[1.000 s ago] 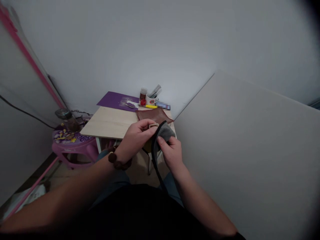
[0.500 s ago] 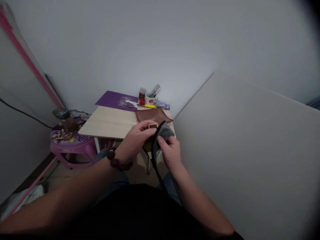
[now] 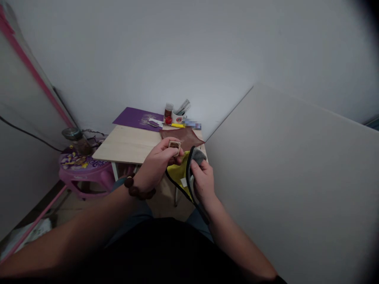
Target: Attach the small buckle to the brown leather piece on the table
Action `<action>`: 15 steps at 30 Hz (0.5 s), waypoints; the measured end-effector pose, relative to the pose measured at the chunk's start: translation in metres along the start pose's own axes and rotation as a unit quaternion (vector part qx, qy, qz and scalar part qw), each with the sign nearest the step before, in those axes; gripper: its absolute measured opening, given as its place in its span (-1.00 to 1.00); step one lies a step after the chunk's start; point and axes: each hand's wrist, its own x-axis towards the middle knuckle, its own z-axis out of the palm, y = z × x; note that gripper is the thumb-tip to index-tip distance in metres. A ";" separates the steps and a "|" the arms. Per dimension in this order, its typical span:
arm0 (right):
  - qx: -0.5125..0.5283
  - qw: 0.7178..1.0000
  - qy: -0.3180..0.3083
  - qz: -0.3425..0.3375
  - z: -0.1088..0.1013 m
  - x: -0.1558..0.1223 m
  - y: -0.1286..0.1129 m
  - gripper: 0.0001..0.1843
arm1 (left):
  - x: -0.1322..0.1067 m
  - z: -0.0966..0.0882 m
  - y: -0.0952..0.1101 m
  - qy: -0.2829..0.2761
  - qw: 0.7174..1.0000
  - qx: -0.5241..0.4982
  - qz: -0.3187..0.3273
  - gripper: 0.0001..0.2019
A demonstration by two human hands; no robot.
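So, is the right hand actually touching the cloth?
Touching. The head view shows the right hand gripping the cloth, its thumb pressed over the grey side.

- No word or number is legible to me.
- The white mug (image 3: 175, 118) carries a round emblem (image 3: 179, 120) in red and dark; any lettering in it is too small for me to read.
- On the pink stool (image 3: 103, 179), below the seat's edge, I see a pale mark (image 3: 79, 177) like script, too faint to make out.
- The cloth (image 3: 175, 170) in my right hand (image 3: 203, 179) bears a white tag (image 3: 184, 182); I cannot tell whether it is printed.
- Beside the mug, a bluish item (image 3: 193, 125) is pixelated.
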 end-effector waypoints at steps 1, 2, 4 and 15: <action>0.003 1.000 -0.002 0.000 0.000 0.000 0.001 -0.59 | 0.000 0.000 0.000 -0.001 1.000 0.001 0.001 -0.67; 0.006 1.000 -0.003 0.000 -0.001 0.000 0.002 -0.59 | 0.000 0.000 0.000 -0.003 1.000 0.002 0.002 -0.66; 0.013 1.000 -0.007 0.004 -0.001 0.000 0.004 -0.58 | 0.000 0.000 0.001 -0.005 1.000 0.005 0.005 -0.66; 0.027 0.999 -0.010 0.018 0.000 -0.001 0.001 -0.56 | 0.003 0.000 -0.005 0.000 0.999 -0.033 -0.020 -0.81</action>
